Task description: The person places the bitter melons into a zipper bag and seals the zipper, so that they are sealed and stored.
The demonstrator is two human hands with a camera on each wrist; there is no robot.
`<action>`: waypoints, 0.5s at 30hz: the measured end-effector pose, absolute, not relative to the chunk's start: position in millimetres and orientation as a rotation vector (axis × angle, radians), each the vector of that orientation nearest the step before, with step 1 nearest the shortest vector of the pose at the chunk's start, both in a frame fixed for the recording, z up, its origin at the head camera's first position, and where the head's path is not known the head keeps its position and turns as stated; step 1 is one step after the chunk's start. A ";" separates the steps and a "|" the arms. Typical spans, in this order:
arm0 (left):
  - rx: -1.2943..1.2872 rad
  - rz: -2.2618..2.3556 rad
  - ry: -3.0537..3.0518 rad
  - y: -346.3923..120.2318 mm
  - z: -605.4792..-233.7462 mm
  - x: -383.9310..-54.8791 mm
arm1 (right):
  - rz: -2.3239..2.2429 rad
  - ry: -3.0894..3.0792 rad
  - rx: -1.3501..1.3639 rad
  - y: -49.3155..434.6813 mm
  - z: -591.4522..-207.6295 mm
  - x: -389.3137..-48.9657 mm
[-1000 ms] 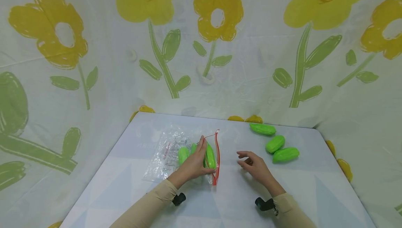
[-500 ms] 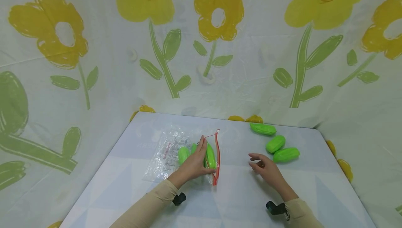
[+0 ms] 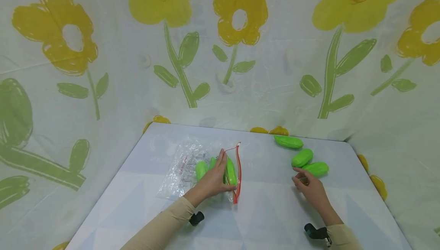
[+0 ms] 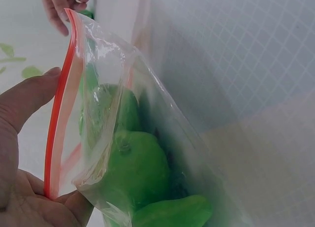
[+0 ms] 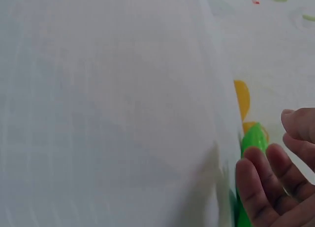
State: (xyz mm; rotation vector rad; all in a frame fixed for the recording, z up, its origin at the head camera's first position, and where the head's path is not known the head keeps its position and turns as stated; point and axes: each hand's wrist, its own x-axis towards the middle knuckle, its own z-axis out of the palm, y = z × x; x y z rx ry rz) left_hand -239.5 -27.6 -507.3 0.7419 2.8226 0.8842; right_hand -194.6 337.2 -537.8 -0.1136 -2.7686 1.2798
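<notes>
A clear zip bag (image 3: 175,181) with a red zip strip (image 4: 59,118) lies on the left of the table, its mouth facing right. Several green, elongated, fruit-like pieces (image 3: 231,171) show inside it. My left hand (image 3: 213,179) holds the bag by its mouth, thumb and fingers spread along the strip. Three similar pieces lie loose on the right: one at the back (image 3: 288,142), one in the middle (image 3: 302,158) and one in front (image 3: 317,169). My right hand (image 3: 313,189), loosely curled and holding nothing, overlaps the front piece's left end.
The pale table (image 3: 264,219) has its back edge right behind the rearmost loose piece. A flower-printed sheet (image 3: 268,101) hangs behind the table and along both sides. Both wrists carry small dark cameras (image 3: 314,231).
My right hand has moved right, from beside the bag's mouth to the front loose piece. The left hand, the bag and the green pieces have stayed in place.
</notes>
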 end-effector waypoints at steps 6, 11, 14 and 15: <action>0.743 0.890 2.815 -26.7 -506.1 -239.3 | 1.206 -2.731 -0.209 356.3 -535.2 -194.2; 0.739 0.888 2.812 -26.6 -506.2 -239.6 | 1.112 -2.669 -0.277 366.2 -535.1 -192.8; 0.739 0.885 2.818 -26.6 -507.2 -239.7 | 1.078 -2.639 -0.338 368.8 -534.4 -192.2; 0.739 0.884 2.820 -26.6 -507.4 -239.7 | 1.083 -2.631 -0.363 369.2 -534.1 -192.4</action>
